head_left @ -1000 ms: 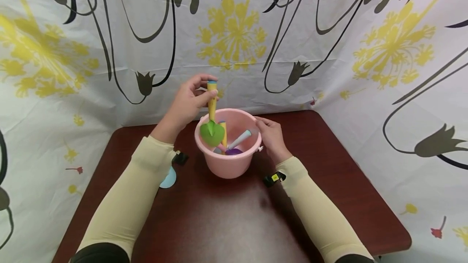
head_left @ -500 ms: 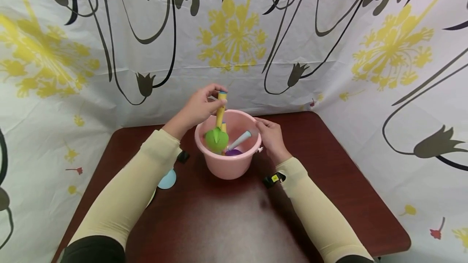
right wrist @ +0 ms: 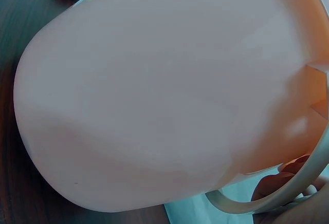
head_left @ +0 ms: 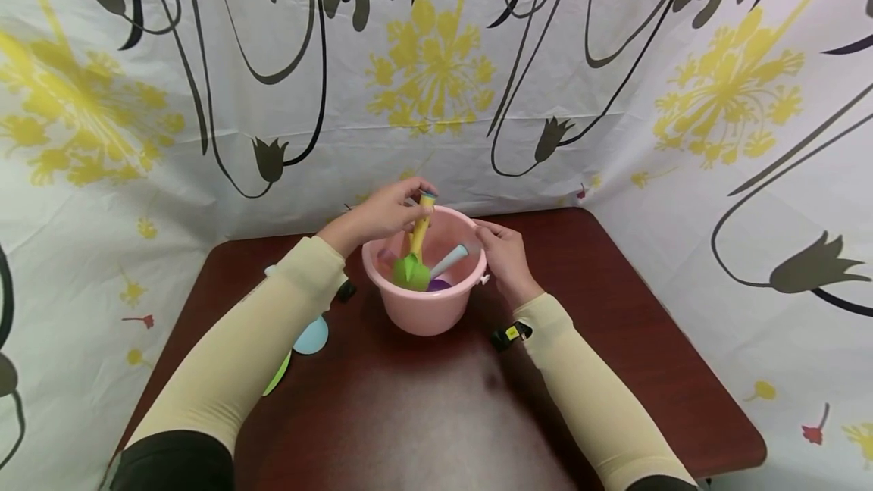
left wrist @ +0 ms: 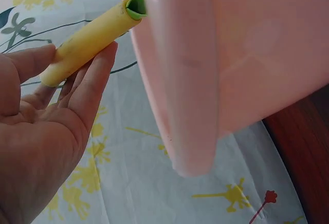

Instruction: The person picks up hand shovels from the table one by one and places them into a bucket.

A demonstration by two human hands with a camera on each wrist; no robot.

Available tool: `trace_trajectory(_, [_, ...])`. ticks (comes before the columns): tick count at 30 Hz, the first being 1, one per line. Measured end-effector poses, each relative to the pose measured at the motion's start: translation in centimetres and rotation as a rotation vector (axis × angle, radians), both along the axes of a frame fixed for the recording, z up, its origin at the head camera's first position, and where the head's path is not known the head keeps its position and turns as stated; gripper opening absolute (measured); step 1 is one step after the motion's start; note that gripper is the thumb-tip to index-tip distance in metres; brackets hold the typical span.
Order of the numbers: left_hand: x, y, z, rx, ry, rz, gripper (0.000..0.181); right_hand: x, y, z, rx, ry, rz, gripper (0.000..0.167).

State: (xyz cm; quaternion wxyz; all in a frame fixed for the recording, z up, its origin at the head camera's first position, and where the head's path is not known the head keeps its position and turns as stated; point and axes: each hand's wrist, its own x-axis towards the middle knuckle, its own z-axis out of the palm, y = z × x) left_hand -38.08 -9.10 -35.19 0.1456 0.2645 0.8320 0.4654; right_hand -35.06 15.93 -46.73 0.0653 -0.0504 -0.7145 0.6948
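Note:
A pink bucket (head_left: pixel 424 313) stands upright on the table near its back edge. My left hand (head_left: pixel 389 211) pinches the yellow handle (head_left: pixel 421 226) of a shovel whose green blade (head_left: pixel 411 273) is down inside the bucket. In the left wrist view the left hand (left wrist: pixel 46 116) holds that handle (left wrist: pixel 87 44) between thumb and fingers, beside the bucket rim (left wrist: pixel 193 80). A pale blue handle (head_left: pixel 450 258) and a purple piece (head_left: pixel 439 285) lie in the bucket. My right hand (head_left: pixel 506 256) grips the bucket's right rim; the bucket wall (right wrist: pixel 154 90) fills most of the right wrist view.
A light blue round piece (head_left: pixel 312 336) and a green piece (head_left: pixel 278 374) lie on the dark red table (head_left: pixel 423 415) left of the bucket, partly hidden by the left sleeve. A patterned white cloth (head_left: pixel 436 157) hangs behind and at both sides.
The left hand has moved right and down, lowering the green blade deeper into the bucket. More of the green piece shows beside the left sleeve. The right hand has stayed at the rim.

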Motion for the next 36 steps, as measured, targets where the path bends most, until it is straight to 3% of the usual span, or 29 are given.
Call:
trace_trajectory(12, [-0.5, 0.5, -1.6, -0.187, 0.083, -0.089, 0.038, -0.2, 0.1, 0.0, 0.004, -0.002, 0.003, 0.032])
trace_trajectory(18, [-0.7, 1.0, -2.4, -0.276, 0.073, -0.095, 0.037, -0.2, 0.0, -0.2, -0.003, -0.004, -0.005, 0.031])
trace_trajectory(25, [-0.7, 0.9, -2.3, -0.348, 0.059, -0.165, 0.039, -0.1, 0.2, -0.2, 0.0, -0.004, -0.004, 0.031])
trace_trajectory(31, [-0.8, 1.3, -2.1, -0.422, 0.054, -0.182, 0.04, -0.1, 0.2, -0.2, -0.009, 0.0, -0.004, 0.031])
trace_trajectory(36, [-1.1, 1.7, -1.9, -0.464, 0.1, -0.217, 0.04, -0.1, 0.1, -0.1, -0.008, 0.003, 0.0, 0.031])
